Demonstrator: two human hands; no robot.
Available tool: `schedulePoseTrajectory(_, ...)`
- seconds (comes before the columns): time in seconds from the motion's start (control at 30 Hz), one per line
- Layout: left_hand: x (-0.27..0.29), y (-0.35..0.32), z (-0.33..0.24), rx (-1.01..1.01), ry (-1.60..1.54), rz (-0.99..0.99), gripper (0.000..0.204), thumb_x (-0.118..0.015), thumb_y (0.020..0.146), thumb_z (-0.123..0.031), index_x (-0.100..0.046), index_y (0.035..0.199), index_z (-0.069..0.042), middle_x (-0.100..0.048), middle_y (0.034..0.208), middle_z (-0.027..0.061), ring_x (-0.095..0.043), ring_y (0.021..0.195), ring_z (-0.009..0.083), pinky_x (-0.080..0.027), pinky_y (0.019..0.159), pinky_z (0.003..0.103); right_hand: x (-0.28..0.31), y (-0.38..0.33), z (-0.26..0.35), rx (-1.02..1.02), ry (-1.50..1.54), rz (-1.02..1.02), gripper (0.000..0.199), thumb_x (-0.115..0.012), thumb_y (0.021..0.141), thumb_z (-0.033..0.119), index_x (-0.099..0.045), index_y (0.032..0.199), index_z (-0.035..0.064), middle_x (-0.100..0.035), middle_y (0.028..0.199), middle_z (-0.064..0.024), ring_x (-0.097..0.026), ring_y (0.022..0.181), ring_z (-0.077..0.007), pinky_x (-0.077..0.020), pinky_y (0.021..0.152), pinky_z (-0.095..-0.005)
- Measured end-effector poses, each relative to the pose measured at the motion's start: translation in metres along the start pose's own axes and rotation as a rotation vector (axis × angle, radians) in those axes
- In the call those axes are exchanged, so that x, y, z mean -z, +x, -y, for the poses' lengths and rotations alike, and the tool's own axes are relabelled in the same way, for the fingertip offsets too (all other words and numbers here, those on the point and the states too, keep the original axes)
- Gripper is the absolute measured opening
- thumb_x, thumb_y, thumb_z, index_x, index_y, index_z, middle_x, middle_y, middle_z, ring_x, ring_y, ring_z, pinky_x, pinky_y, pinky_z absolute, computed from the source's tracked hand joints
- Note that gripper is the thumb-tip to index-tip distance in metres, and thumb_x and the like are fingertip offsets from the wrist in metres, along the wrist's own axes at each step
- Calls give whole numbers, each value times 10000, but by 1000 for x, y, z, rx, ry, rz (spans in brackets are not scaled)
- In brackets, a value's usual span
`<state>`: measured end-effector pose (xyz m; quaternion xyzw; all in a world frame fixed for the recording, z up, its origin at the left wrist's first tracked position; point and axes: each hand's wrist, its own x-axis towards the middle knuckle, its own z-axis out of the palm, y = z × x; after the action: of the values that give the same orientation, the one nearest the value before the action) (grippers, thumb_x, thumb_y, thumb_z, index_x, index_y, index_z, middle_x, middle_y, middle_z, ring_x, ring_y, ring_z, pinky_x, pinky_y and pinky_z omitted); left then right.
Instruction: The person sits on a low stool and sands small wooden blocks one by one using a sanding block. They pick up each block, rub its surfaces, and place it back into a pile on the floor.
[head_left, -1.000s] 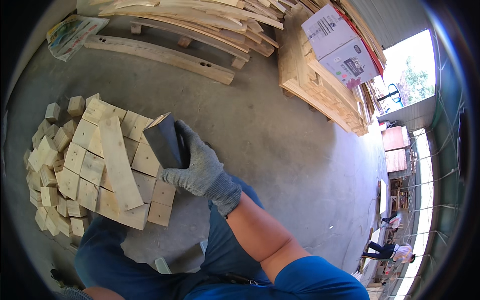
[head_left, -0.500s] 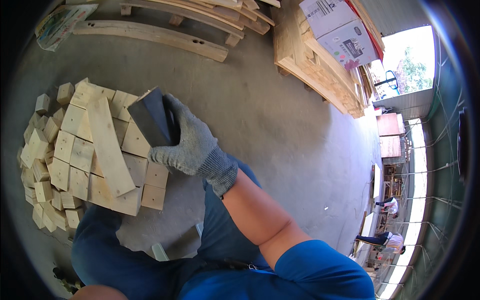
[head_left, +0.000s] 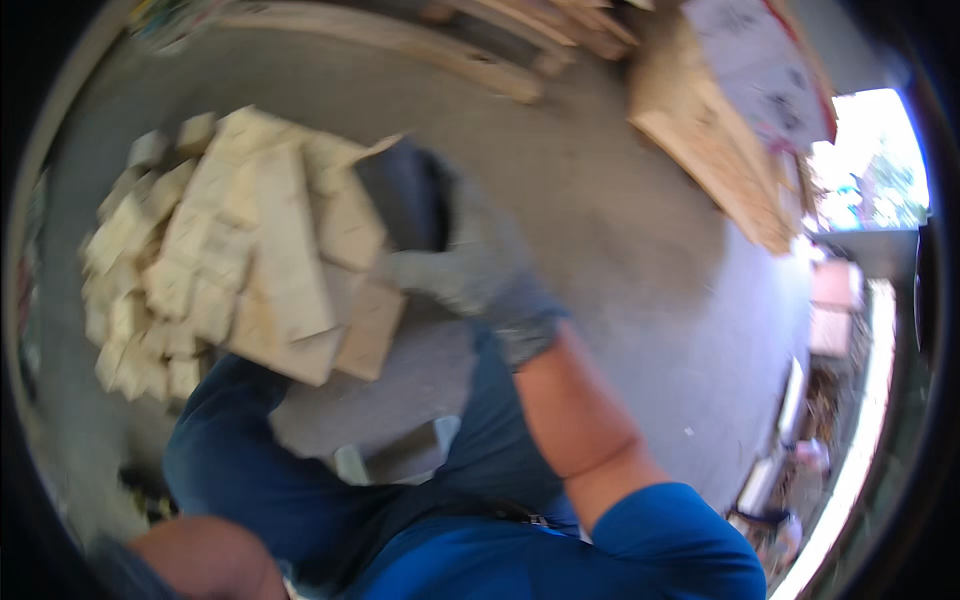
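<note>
My right hand [head_left: 465, 250], in a grey knit glove, is closed around a dark grey rectangular block [head_left: 402, 190]. Thumb and fingers grip the block from its right side, and its exact kind is not clear. Just left of it, a pile of pale wooden blocks [head_left: 220, 252] lies on the floor, several with a small mark or hole in the end. One long flat wooden piece [head_left: 290, 245] rests on top of them. My left hand [head_left: 135, 572] shows only as a blurred dark glove at the lower left rim; its fingers are hidden.
My bent legs [head_left: 225, 430] straddle a low stool [head_left: 400, 455]. Wooden beams [head_left: 390, 42] lie at the far side. A stack of planks [head_left: 705, 130] stands far right under a white carton [head_left: 755, 70]. At the right rim, blurred people [head_left: 785, 535] are near benches.
The view has shifted and blurred, so the pile and block sit further right and higher. My left arm and glove have come into the lower left. The right hand keeps its grip.
</note>
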<state>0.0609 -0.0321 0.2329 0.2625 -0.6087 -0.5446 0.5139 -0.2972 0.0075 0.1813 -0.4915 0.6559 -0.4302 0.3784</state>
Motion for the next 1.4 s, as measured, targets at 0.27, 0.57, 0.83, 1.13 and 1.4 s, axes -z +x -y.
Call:
schedulePoseTrajectory(0.27,54,35,-80,-519,-63,-127,365,-565,1115,-265,-649,1362,-9,-666,1311,156,-660,1150,223,-501,1085,456,7,3,-18,-74,294,-32,858,-843,803,127,-488,1573,-4,-688,1333,-171,-715,1113,-225,-623,890,-367)
schedulePoseTrajectory(0.57,212,-12,62,50,261,-773,208,-732,1034,-110,-787,1218,-29,-788,1024,84,-726,809,155,-636,774,321,15,3,-50,-82,665,-60,750,-753,961,184,-435,1615,2,-607,1497,-230,-668,1306,-366,-619,1014,-487)
schedulePoseTrajectory(0.83,311,-174,236,855,908,-634,873,-932,822,-237,-536,1553,29,-693,1381,245,-701,1238,331,-563,1069,382,12,9,-56,-178,887,-33,726,-645,1032,235,-365,1637,-52,-501,1596,-302,-582,1410,-435,-565,1103,-572)
schedulePoseTrajectory(1.13,314,-203,296,1150,1262,-219,1290,-996,635,-353,-304,1697,-114,-411,1660,271,-445,1529,431,-432,1252,473,12,18,-72,-190,793,47,802,-562,1048,278,-219,1697,-45,-343,1700,-333,-450,1539,-455,-473,1212,-584)
schedulePoseTrajectory(1.4,322,-185,349,1248,1473,-143,1263,-971,677,-399,-299,1687,-49,-435,1653,245,-480,1494,437,-462,1220,478,42,23,-101,-195,463,129,797,-598,1045,339,-296,1673,-48,-414,1685,-297,-526,1499,-420,-496,1195,-538)
